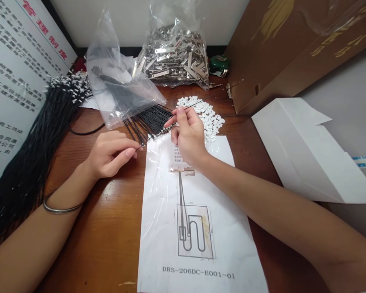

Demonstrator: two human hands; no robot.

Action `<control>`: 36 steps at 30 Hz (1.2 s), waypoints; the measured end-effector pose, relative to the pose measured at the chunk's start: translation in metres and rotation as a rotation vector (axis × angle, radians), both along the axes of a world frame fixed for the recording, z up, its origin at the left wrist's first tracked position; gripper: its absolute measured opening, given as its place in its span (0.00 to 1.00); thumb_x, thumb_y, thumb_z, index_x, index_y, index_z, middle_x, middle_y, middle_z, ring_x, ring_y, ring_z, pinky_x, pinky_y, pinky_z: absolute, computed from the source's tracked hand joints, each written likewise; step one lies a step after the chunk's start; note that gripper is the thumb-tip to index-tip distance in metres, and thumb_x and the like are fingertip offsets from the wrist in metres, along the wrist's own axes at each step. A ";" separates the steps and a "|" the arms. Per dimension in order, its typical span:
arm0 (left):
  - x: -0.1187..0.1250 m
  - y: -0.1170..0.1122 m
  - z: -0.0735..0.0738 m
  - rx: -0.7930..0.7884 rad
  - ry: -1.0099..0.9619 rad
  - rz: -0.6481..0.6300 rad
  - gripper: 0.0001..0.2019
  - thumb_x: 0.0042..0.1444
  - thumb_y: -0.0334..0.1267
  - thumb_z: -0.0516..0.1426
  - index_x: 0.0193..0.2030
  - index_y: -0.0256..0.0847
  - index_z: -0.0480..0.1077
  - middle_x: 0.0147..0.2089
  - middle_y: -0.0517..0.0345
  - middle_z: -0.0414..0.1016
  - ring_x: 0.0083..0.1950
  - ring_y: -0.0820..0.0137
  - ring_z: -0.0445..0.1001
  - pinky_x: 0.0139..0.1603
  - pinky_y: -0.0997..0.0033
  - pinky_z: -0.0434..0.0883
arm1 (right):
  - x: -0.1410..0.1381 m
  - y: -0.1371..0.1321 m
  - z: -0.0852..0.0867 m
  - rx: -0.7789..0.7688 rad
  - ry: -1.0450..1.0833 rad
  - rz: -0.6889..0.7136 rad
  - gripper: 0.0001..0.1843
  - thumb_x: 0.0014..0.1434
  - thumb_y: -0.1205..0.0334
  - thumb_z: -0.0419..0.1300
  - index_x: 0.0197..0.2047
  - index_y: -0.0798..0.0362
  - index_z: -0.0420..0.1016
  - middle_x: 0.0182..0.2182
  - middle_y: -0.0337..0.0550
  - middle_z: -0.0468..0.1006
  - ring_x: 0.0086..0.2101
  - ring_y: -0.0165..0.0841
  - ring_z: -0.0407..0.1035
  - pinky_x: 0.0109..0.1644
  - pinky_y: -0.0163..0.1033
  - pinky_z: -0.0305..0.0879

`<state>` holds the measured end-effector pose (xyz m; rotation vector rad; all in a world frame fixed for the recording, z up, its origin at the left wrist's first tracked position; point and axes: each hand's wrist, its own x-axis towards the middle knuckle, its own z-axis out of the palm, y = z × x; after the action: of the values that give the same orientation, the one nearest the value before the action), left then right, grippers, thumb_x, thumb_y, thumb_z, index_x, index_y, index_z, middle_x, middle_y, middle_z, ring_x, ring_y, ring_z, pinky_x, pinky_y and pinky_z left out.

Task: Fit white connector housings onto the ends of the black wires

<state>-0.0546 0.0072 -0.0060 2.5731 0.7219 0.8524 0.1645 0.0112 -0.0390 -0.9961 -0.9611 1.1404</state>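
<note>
My left hand (112,154) is at the left edge of a printed drawing sheet (161,228), thumb and forefinger pinched together at the metal-tipped end of a black wire. Over the top of that sheet, my right hand (189,136) pinches a thin dark wire (198,101) that sticks out past the fingertips to the upper right. Between the hands lies a bundle of black wires (154,116) with small metal terminals (166,129) on the near ends. A clear plastic bag (110,87) covers its far part. Small white connector housings (212,118) are heaped just beyond my right hand.
A bag of metal strips (177,57) stands at the back beside a green tape measure (218,65). On the left hangs a thick bundle of black wires (27,162) with white ends. A brown box (280,53) and a folded white carton (305,150) are at right.
</note>
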 end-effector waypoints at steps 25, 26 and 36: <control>0.009 -0.006 0.001 0.024 0.095 -0.019 0.10 0.62 0.38 0.56 0.31 0.43 0.77 0.20 0.60 0.71 0.20 0.73 0.66 0.24 0.70 0.60 | 0.002 -0.016 0.015 0.087 -0.357 0.655 0.17 0.58 0.50 0.67 0.28 0.56 0.76 0.20 0.34 0.72 0.22 0.23 0.62 0.26 0.33 0.56; 0.010 -0.006 0.001 0.019 0.103 -0.013 0.11 0.62 0.38 0.56 0.31 0.43 0.77 0.19 0.61 0.70 0.20 0.73 0.65 0.23 0.71 0.60 | 0.002 -0.016 0.015 0.086 -0.355 0.647 0.17 0.58 0.50 0.66 0.28 0.56 0.76 0.19 0.34 0.72 0.21 0.23 0.61 0.26 0.34 0.56; 0.010 -0.004 -0.001 0.057 0.056 -0.071 0.07 0.59 0.32 0.59 0.30 0.39 0.75 0.19 0.63 0.67 0.19 0.76 0.63 0.22 0.74 0.58 | 0.000 -0.013 0.011 0.132 -0.243 0.404 0.25 0.61 0.41 0.62 0.25 0.55 0.75 0.23 0.38 0.74 0.23 0.23 0.61 0.25 0.32 0.54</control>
<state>-0.0446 0.0029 -0.0075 2.6652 0.6267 0.7926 0.1647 -0.0020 -0.0283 -0.8675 -1.4630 1.2840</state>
